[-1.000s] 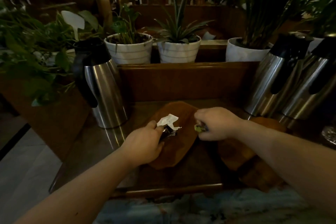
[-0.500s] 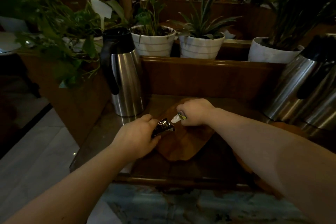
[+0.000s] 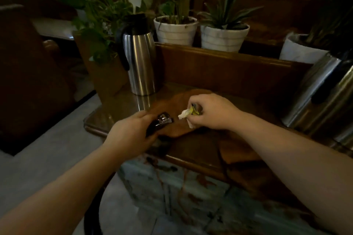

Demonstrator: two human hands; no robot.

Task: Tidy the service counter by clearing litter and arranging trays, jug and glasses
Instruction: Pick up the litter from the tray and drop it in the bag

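Dim, blurred scene. Left hand closed around a dark, shiny wrapper, crinkled, one glinting end poking out past the fingers, held just above the near left part of the counter. Just right of it, a small gap, then a white scrap of crumpled paper and a yellow-green bit, both pinched in the curled fingers of the right hand. Second white corner showing under that hand; possibly the same scrap, hard to tell in the blur. Both hands and their litter poised over a brown oval tray lying flat on the counter, its near edge partly hidden by the left hand. Another brown tray, lower right, crossed by the right forearm.

At far left, leafy plant spilling over the counter's back corner. Next, a steel jug with black lid and handle, upright on the back left of the counter, well apart from the hands, its reflection on the glossy top. Behind the raised wooden back ledge, two white ribbed pots side by side, each with green leaves, then a third white pot further right, half hidden. At far right, two more steel jugs close together, cut off by the frame edge. Below the counter, a pale patterned front panel and grey floor.
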